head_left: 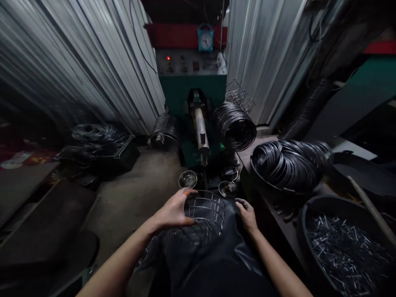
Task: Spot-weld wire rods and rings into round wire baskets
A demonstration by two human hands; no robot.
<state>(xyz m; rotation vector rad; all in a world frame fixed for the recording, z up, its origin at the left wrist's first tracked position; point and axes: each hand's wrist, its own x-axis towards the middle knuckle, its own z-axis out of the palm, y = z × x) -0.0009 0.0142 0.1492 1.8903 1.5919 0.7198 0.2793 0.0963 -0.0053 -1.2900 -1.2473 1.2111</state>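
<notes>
My left hand (175,210) grips a round wire basket (206,208) made of thin metal rods, its thumb and a finger wearing orange covers. The basket is held over the dark apron (216,260) on my lap. To the right of the basket and apart from it, my right hand (247,212) is closed with its fingers pinched together; what they hold, if anything, is too small to make out. In front stands a green machine (171,88) with a metal arm (201,128) pointing toward me. Small metal bowls (187,179) sit below that arm's tip.
Wire ring bundles hang at the machine's left (165,132) and right (236,126). A basin of wire rings (291,165) stands at right, above a tub (305,231) of short metal pins with a stick (371,210). At left, a dark crate (126,154) holds more wire.
</notes>
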